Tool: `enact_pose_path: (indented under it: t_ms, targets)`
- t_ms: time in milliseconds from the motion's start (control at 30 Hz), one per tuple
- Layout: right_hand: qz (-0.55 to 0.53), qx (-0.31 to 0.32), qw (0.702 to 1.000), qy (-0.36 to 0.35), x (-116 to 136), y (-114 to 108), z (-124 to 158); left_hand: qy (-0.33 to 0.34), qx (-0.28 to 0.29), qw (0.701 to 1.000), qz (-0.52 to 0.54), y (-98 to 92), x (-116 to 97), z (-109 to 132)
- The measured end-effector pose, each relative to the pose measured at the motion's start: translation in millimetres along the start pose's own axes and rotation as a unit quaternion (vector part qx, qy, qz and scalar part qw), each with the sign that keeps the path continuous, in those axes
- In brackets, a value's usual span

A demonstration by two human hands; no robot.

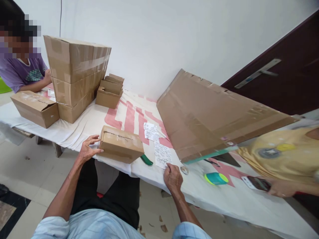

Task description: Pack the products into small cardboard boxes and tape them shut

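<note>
A small taped cardboard box [122, 146] sits near the table's front edge, a dark slit running along its top. At its left end is my left hand [88, 149], thumb and fingers apart, fingertips against the box. My right hand [173, 178] is closed in a pinch at the near edge of a white paper sheet [162, 153] covered in small printed shapes. Another such printed sheet [150, 130] lies just behind it. Between box and sheet is a curved green object [146, 160], partly hidden by the box. A small roll of clear tape [184, 170] lies right of my right hand.
Stacked taped boxes [74, 73], another box [36, 108] and open cartons [109, 91] stand left, near a person in purple. A large cardboard panel [211, 119] leans up at right. Nearby are a teal cup [217, 178] and another person's hand holding a phone [256, 183].
</note>
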State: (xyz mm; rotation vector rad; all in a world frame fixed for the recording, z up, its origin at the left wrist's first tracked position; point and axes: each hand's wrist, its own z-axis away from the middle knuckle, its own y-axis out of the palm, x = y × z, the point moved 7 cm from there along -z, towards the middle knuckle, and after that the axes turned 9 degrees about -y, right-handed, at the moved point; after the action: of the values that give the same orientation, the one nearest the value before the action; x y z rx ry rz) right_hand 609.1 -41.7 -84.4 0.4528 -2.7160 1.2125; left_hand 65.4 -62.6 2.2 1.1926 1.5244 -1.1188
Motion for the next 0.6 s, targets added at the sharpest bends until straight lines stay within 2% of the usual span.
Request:
enact_pose_path:
  t_ms: [100,167,233,333,467,533,600]
  targets:
    - [0.004,-0.013,1.000,-0.003,5.7,-7.0,-3.8,-0.007,0.012,1.000,-0.022,-2.4,-1.8,-0.2]
    - [-0.001,-0.027,1.000,-0.005,19.5,-12.7,-10.2,-0.003,0.016,0.999,-0.029,-5.4,-6.5,-3.0]
    - [-0.032,-0.039,0.999,-0.001,44.0,-16.8,-20.2,-0.003,0.023,1.000,-0.018,-7.4,-12.1,-9.1]
    - [-0.143,-0.031,0.989,0.016,96.7,-13.9,-39.3,-0.013,0.050,0.999,0.013,-4.4,-20.2,-23.0]
    - [-0.334,0.036,0.941,0.043,168.8,3.6,-57.5,-0.033,0.081,0.996,0.023,4.8,-27.4,-39.5]
    - [-0.402,0.069,0.911,0.057,193.0,11.4,-59.5,-0.037,0.090,0.995,0.029,6.7,-28.6,-42.8]
    - [-0.439,0.085,0.892,0.073,205.8,16.0,-58.6,-0.037,0.094,0.994,0.036,5.1,-28.5,-42.6]
